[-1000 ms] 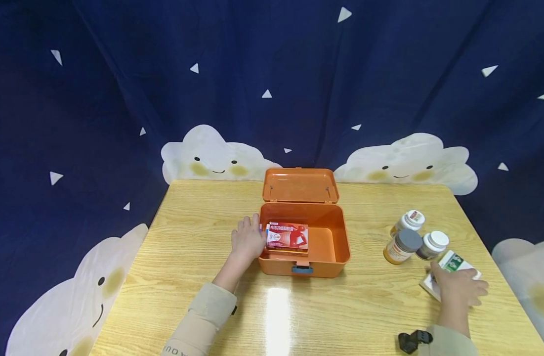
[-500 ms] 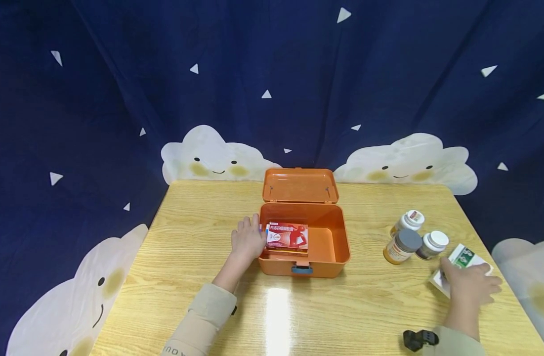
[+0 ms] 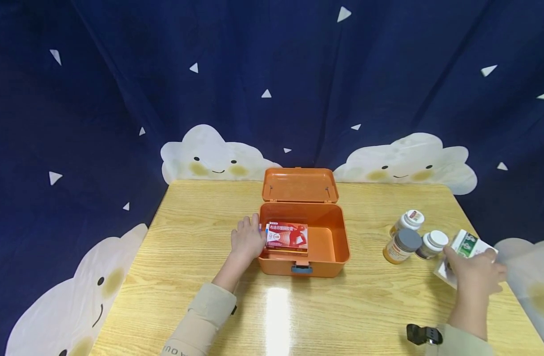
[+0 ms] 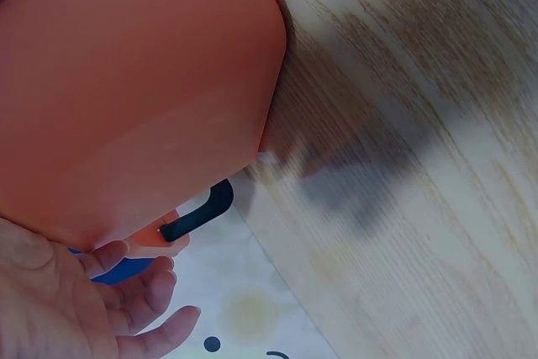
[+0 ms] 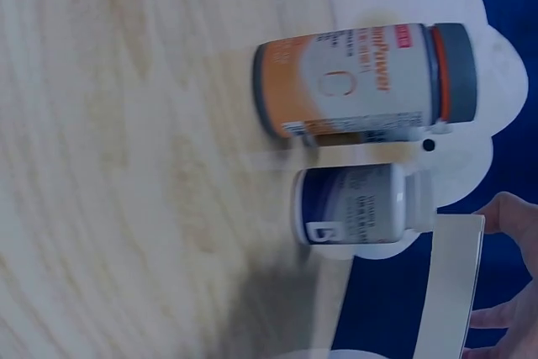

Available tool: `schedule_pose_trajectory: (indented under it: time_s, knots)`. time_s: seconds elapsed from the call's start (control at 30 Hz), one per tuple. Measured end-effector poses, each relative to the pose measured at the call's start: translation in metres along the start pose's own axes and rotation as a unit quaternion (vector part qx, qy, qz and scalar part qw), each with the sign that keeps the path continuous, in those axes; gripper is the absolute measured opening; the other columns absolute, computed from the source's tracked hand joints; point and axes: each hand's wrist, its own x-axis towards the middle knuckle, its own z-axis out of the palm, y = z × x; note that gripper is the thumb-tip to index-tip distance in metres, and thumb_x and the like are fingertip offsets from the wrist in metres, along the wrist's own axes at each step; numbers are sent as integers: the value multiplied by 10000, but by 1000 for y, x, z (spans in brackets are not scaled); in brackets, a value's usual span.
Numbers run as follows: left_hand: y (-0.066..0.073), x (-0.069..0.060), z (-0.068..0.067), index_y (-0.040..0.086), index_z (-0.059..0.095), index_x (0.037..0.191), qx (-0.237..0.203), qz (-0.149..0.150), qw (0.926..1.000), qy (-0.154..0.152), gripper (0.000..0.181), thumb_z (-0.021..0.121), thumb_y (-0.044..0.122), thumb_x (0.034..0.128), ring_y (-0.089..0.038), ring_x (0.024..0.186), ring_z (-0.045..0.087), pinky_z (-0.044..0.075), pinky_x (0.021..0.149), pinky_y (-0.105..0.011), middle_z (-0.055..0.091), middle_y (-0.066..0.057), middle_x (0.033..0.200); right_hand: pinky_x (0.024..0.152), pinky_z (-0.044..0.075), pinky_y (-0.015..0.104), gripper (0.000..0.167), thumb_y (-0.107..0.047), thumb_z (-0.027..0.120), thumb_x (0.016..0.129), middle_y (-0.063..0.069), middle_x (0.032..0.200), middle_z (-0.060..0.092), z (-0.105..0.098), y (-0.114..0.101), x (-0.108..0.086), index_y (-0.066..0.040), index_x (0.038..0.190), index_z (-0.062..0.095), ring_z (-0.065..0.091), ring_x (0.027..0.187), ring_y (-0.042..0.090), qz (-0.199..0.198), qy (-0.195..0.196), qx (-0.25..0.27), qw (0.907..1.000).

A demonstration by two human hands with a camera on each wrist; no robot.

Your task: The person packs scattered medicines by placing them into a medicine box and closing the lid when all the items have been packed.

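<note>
My right hand (image 3: 476,272) grips a white medicine box with a green panel (image 3: 467,245), tilted and raised above the table at the right. In the right wrist view the white box (image 5: 450,283) shows its side, with fingertips along it. My left hand (image 3: 247,240) rests at the left rim of an orange storage box (image 3: 303,268), fingers loosely spread; its thumb is hidden. The left wrist view has the left hand (image 4: 109,304) beside the orange wall (image 4: 143,98). Inside the storage box lies a red medicine box (image 3: 287,235) on top of other boxes.
The orange lid (image 3: 300,185) stands raised behind. Left of my right hand are a grey-capped bottle (image 3: 400,247), a white-capped dark bottle (image 3: 432,244) and another white-capped bottle (image 3: 407,222). A navy curtain (image 3: 236,59) with clouds hangs past the wooden table (image 3: 200,207).
The right hand has moved rightward and away from me, lifting the white medicine box with it. The left hand, storage box and bottles have stayed in place.
</note>
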Motion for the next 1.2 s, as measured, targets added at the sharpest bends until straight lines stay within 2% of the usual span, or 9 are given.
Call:
schedule_pose_trajectory:
  time_s: [0.23,0.47,0.67,0.87,1.2]
  knots:
    - [0,0,-1,74,392,1198,5,0,10000,31,396,516,268,875,-314,975,462,406,749,-471,476,-153,1043,925,209,663,1003,-517,533,793,468,1271,127,-8,-15,-7,127,1383,38,137,1210,560,-248,5,-2,9997]
    - [1,0,-2,75,399,1199,-23,-15,10000,42,395,514,266,874,-313,981,464,407,753,-475,480,-153,1047,883,264,632,991,-504,533,803,449,1269,154,-12,-32,-14,138,1381,46,194,1165,550,-528,28,-151,9985]
    - [0,1,-1,72,407,1189,-19,7,10000,87,389,512,262,866,-318,983,466,407,745,-475,484,-152,1030,869,265,639,996,-484,534,802,430,1281,126,-13,-45,-19,113,1395,1,194,1138,548,-617,-135,-252,9977]
    - [0,1,0,74,412,1168,-18,29,9999,116,374,515,265,862,-319,976,467,406,736,-474,484,-146,1009,808,278,630,978,-453,560,794,426,1238,173,-10,-53,-24,113,1395,36,223,1090,540,-1027,-136,-389,9939]
    - [0,0,0,77,397,1193,-30,33,10000,53,390,500,270,871,-319,994,463,402,748,-476,480,-152,1033,730,313,576,997,-518,558,792,423,1225,211,-4,-75,-33,75,1416,55,272,1035,511,-1594,-234,-590,9852]
